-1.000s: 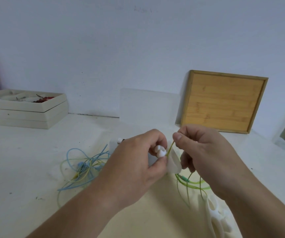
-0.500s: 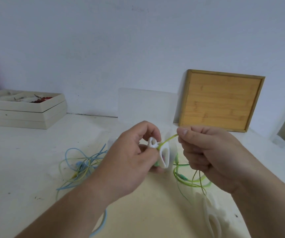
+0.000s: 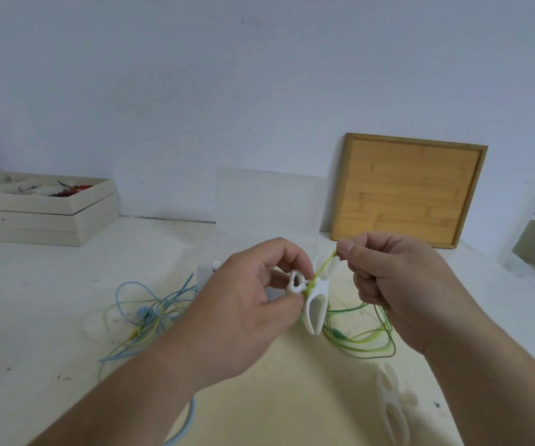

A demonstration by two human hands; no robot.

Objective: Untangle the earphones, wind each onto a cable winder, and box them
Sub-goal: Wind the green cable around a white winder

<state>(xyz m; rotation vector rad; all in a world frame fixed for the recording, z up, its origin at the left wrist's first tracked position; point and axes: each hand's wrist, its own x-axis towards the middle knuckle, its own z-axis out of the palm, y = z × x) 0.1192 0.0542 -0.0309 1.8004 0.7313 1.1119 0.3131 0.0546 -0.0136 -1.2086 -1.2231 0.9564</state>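
The white cable winder [image 3: 317, 306] you are working with is held above the table [image 3: 34, 317], between your two hands and closer to the left one. Your left hand [image 3: 247, 307] pinches its looped end between thumb and curled fingers, and the winder's body hangs down to the right of that grip. A green earphone cable [image 3: 325, 268] runs taut from the winder's middle up to your right hand [image 3: 401, 284], which pinches it between thumb and forefinger, the other fingers curled in. The rest of that cable drops below your right hand into loose green loops [image 3: 364, 341] on the table under the winder.

To the left of your left wrist lies a tangle of blue and yellow cables [image 3: 150, 312], well apart from the green loops. A second white winder [image 3: 392, 412] lies flat by your right forearm. At the back, a bamboo tray [image 3: 408, 191] leans on the wall, and stacked pale boxes [image 3: 40, 217] sit far left.
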